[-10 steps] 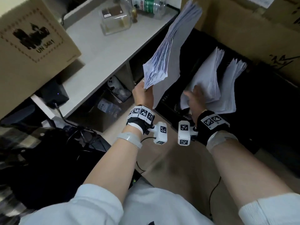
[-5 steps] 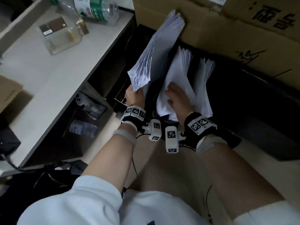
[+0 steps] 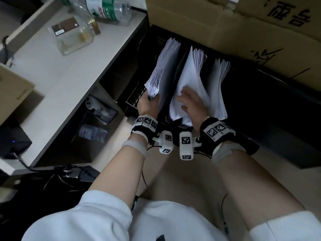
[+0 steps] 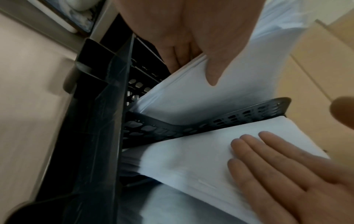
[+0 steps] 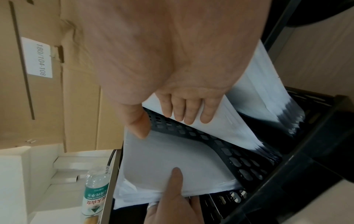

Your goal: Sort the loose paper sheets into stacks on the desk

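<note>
A black perforated file rack [image 3: 134,97] stands on the floor beside the desk, and three white paper stacks stand upright in it. My left hand [image 3: 149,100] grips the bottom corner of the left stack [image 3: 164,65], thumb [image 4: 211,72] on its face, low in the left slot. My right hand [image 3: 189,100] lies with straight fingers [image 4: 268,157] flat on the middle stack [image 3: 188,75]. A perforated divider [image 4: 220,121] separates these two stacks. The right stack [image 3: 219,87] leans untouched.
The white desk [image 3: 60,75] at left carries a glass jar [image 3: 76,35], a plastic water bottle [image 3: 106,9] and a cardboard box [image 3: 12,91]. Large cardboard boxes [image 3: 243,32] stand behind the rack. Cables [image 3: 66,173] lie on the floor at lower left.
My left hand has brought its raised paper stack down into the rack's left slot. The right hand has stayed on the middle stack. The view has shifted towards the rack.
</note>
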Available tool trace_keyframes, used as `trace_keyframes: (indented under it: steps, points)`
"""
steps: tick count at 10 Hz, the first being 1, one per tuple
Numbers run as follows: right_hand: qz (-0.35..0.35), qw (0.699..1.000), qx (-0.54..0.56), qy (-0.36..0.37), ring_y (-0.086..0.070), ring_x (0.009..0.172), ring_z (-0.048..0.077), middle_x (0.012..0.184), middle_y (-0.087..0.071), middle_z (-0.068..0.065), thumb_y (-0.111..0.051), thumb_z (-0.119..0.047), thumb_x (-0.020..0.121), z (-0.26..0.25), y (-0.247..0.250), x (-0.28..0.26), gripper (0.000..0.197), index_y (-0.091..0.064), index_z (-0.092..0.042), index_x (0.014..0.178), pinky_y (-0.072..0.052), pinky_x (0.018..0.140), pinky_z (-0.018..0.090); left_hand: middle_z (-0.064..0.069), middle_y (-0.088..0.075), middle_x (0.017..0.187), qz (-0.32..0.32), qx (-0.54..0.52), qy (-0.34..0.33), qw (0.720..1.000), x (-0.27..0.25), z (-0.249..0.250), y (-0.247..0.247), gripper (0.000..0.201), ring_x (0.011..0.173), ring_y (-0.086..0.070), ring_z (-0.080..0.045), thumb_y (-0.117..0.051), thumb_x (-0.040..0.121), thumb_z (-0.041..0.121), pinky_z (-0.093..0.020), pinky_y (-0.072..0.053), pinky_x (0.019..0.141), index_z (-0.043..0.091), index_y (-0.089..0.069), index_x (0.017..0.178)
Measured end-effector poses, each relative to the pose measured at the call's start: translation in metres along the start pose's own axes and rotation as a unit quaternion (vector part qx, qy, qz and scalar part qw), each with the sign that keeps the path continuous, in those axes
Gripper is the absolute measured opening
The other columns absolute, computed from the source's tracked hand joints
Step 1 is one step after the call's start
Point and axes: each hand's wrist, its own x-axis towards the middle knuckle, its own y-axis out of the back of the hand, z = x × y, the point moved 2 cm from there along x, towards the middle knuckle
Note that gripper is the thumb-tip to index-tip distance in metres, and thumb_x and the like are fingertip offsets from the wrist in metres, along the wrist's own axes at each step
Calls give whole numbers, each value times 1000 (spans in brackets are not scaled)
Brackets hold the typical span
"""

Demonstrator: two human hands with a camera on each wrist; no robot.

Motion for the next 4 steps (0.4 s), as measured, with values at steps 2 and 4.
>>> trace_keyframes:
  steps: [2, 4]
  points:
    - [7, 1000, 23, 5, -61, 118, 13, 127, -66, -1, -64, -20, 93, 0, 10, -35, 36, -61, -20, 128, -48, 94, 26, -9, -47, 123, 37, -127, 81, 988, -39, -25, 0, 70, 107, -55, -25, -83, 66, 35, -34, -46, 99, 11, -44, 120]
    - [-11, 998, 35, 47, -67, 111, 17, 117, -72, 2, -68, -21, 90, 9, 40, -86, 31, -66, -19, 121, -49, 94, 31, -13, -64, 104, -71, -198, 175, 962, -91, -57, -22, 84, 79, -58, -21, -74, 57, 40, -46, -56, 78, 4, -45, 126]
